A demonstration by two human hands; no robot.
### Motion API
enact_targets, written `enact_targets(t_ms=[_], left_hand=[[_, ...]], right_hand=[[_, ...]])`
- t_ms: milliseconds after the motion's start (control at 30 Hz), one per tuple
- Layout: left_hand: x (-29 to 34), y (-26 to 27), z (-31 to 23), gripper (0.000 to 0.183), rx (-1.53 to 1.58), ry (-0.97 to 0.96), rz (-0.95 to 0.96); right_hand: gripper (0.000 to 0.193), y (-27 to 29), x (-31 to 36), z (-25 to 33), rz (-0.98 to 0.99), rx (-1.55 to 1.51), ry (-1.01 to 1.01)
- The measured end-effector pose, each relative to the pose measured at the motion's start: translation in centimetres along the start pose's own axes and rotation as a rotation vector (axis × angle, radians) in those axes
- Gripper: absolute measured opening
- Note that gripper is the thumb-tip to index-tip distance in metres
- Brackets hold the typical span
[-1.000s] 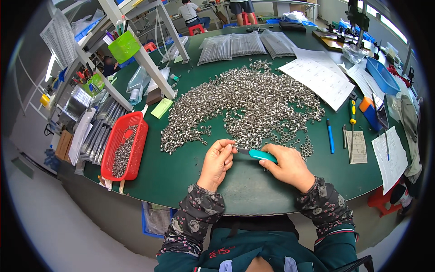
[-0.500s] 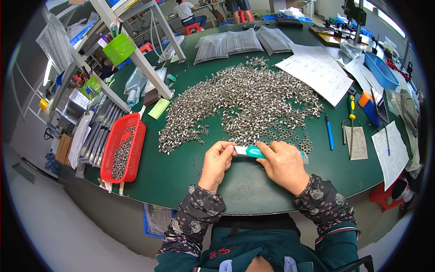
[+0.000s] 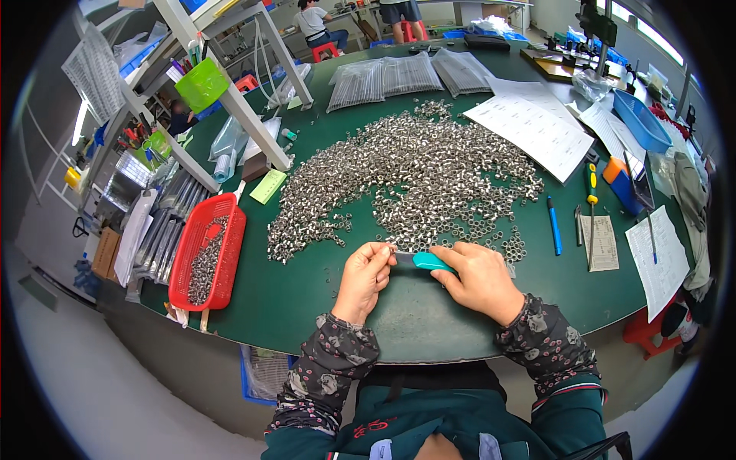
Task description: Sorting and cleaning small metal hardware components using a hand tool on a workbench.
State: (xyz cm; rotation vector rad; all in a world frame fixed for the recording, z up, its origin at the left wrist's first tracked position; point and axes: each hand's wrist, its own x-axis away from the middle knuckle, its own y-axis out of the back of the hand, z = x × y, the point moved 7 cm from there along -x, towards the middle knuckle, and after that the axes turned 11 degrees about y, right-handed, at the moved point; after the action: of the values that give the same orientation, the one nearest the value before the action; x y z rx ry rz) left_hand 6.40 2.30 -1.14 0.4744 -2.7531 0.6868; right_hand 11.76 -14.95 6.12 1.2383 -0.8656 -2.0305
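My right hand (image 3: 486, 282) is wrapped around the teal handle of a knife (image 3: 431, 262), whose flat grey blade points left. My left hand (image 3: 360, 280) has thumb and forefinger pinched together at the blade's tip. A small metal piece seems to be between them, mostly hidden by the fingertips. Both hands are above the near part of the green table (image 3: 414, 326). Just beyond them spreads a wide heap of small shiny metal rings (image 3: 429, 169), with some loose rings at its near edge.
On the left, a red plastic basket (image 3: 231, 272) holds more metal pieces. A blue pen (image 3: 554, 226) and a yellow-handled screwdriver (image 3: 592, 182) lie to the right. Papers (image 3: 530, 130) and plastic-bagged rods (image 3: 357, 83) are behind the heap. A white shelf post (image 3: 257, 126) stands at left.
The knife blade has turned from bright to dark grey, so its tilt has changed slightly. My hands stay in nearly the same place, and the pinch and the grip hold.
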Motion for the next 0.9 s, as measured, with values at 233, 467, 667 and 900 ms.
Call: enact_targets(t_ms=[233,467,667,900], left_hand=[[0.0,-0.3,0.0,0.013,-0.067,0.013,0.032],[-0.3,0.0,0.2,0.014,0.063,0.05,0.069],[-0.1,-0.2,-0.2,0.014,0.05,0.023,0.041],[-0.1,-0.1,-0.3,0.014,0.049,-0.032,0.062]], right_hand=[[0.032,0.5,-0.3,0.5,-0.057,0.094,0.067],[0.03,1.7,-0.2,0.3,-0.169,0.129,0.031],[0.027,1.3,0.0,0.1,-0.137,0.123,0.023],[0.028,0.2,0.2,-0.4,-0.03,0.027,-0.038]])
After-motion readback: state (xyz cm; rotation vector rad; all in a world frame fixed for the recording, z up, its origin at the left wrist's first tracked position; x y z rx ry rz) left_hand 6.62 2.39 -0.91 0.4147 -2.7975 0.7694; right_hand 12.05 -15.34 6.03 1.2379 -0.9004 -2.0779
